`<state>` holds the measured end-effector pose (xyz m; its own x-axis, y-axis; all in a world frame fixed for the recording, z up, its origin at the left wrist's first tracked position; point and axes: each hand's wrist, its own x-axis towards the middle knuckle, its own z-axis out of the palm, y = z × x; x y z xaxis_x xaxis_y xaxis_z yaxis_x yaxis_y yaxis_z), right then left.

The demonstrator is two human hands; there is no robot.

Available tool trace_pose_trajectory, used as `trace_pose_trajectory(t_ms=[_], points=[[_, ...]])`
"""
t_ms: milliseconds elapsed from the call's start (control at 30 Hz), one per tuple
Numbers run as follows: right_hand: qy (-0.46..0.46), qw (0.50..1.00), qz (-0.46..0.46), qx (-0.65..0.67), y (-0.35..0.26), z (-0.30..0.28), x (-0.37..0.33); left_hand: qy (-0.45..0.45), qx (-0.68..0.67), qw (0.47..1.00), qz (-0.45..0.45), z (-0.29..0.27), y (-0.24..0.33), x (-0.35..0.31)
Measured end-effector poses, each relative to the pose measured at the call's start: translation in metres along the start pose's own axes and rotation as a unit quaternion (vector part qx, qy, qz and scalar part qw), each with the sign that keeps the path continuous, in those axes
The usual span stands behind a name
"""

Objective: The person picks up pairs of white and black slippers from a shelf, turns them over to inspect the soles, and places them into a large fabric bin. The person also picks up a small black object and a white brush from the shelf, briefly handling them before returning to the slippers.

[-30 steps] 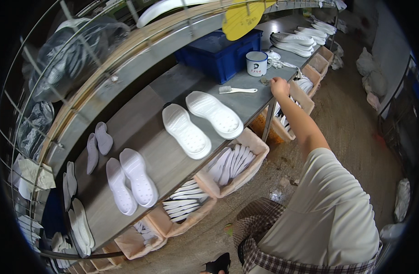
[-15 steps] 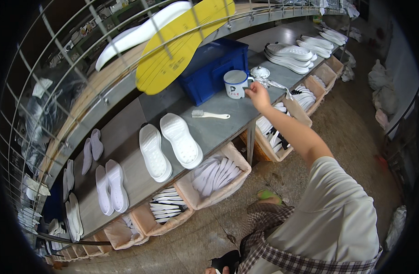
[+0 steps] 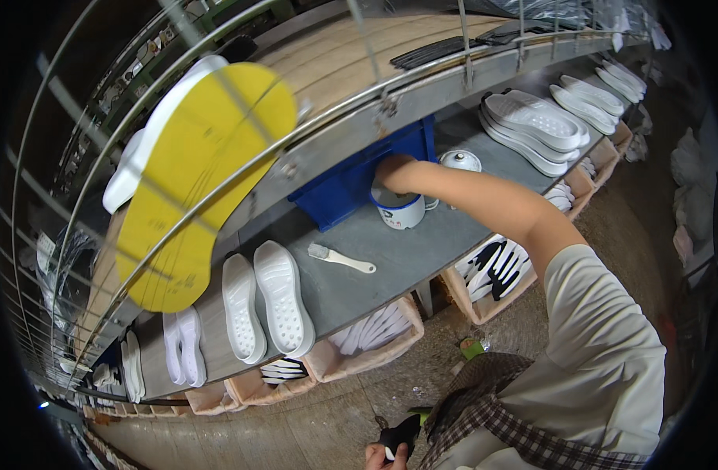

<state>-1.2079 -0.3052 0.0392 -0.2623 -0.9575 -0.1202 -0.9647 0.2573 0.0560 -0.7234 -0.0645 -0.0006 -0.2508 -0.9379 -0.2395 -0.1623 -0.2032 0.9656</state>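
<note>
My right hand [image 3: 393, 174] reaches down at the mouth of a white enamel mug [image 3: 400, 215] with a blue rim. Its fingers are hidden, and whether they dip into the mug or pass behind its rim I cannot tell. Low in the picture, my left hand [image 3: 386, 457] is closed around a black piece with a white edge [image 3: 400, 435], partly cut off by the frame. A white-handled brush [image 3: 342, 257] lies on the grey bench near the mug. To its left stand two white shoe soles [image 3: 283, 301], side by side.
A blue bin [image 3: 328, 200] stands behind the mug, a white lid [image 3: 460, 160] beside it. Stacked soles [image 3: 531, 125] line the far right. Cloth-lined baskets [image 3: 367, 362] hang along the bench front. A wire-railed shelf with a yellow sole-shaped sheet [image 3: 194, 188] overhangs the left.
My right hand has left the mug's handle side and now bends over its mouth. The view has shifted, and more of my left hand and its black piece shows.
</note>
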Motion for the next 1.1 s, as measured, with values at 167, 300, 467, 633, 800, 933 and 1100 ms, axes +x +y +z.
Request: trace_pose_trajectory(t_ms=[167, 300, 467, 633, 800, 933, 1100], points=[[-0.026, 0.998, -0.054, 0.03, -0.003, 0.014, 0.005, 0.016, -0.026, 0.999, -0.013, 0.069, 0.012, -0.005], [0.05, 0.993, -0.084, 0.071, 0.002, 0.002, -0.008, 0.037, -0.025, 0.999, -0.01, 0.094, 0.023, -0.014], [0.099, 0.977, -0.184, -0.03, 0.014, -0.013, -0.028, 0.081, 0.076, 0.987, 0.112, 0.09, 0.014, -0.001], [0.102, 0.978, -0.147, -0.104, -0.003, -0.027, -0.044, 0.086, 0.114, 0.974, 0.177, 0.064, 0.01, 0.0], [0.125, 0.787, -0.148, 0.586, -0.071, -0.055, -0.138, 0.087, 0.027, 0.985, 0.148, 0.045, 0.026, -0.017], [-0.216, 0.672, -0.192, 0.682, -0.141, -0.05, -0.249, 0.077, 0.049, 0.983, 0.157, 0.028, 0.036, -0.034], [-0.375, 0.627, -0.21, 0.649, -0.201, -0.031, -0.307, 0.078, 0.057, 0.982, 0.16, 0.009, 0.039, -0.053]])
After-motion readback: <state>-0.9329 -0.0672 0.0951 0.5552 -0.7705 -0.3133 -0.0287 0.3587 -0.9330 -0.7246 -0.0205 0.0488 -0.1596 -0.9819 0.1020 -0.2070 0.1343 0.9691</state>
